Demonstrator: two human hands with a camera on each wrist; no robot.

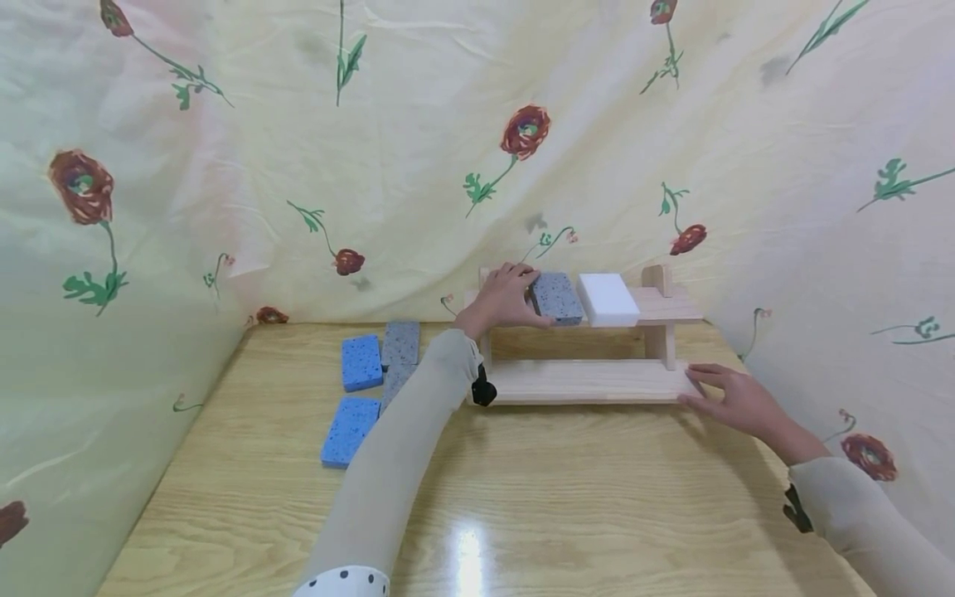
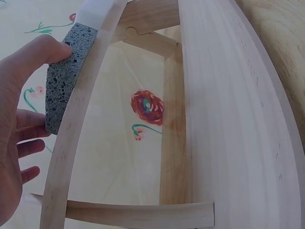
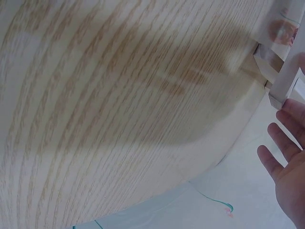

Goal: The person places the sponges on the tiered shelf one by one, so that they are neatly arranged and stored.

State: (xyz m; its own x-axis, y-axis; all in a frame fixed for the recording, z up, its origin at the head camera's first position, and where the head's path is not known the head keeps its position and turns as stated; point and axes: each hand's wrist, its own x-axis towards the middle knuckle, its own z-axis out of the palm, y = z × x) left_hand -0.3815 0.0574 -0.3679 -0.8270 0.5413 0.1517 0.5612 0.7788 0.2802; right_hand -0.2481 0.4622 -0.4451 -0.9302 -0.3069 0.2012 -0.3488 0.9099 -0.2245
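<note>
On the upper board of a wooden two-tier shelf (image 1: pixel 578 383), a grey speckled sponge (image 1: pixel 556 298) lies toward the left. My left hand (image 1: pixel 506 298) holds it, thumb at its front edge and fingers by its left end. In the left wrist view the thumb presses the side of the grey sponge (image 2: pixel 71 71). A white sponge block (image 1: pixel 608 299) sits just right of it on the same board. My right hand (image 1: pixel 742 404) touches the right end of the lower board, thumb at the front, fingers mostly straight in the right wrist view (image 3: pixel 290 157).
On the wooden table (image 1: pixel 246 464), left of the shelf, lie two blue sponges, one farther back (image 1: pixel 361 362) and one nearer (image 1: pixel 351 431). Grey sponges (image 1: pixel 401 342) lie beside them, partly hidden by my left sleeve. A flowered cloth (image 1: pixel 418 182) hangs behind and at both sides.
</note>
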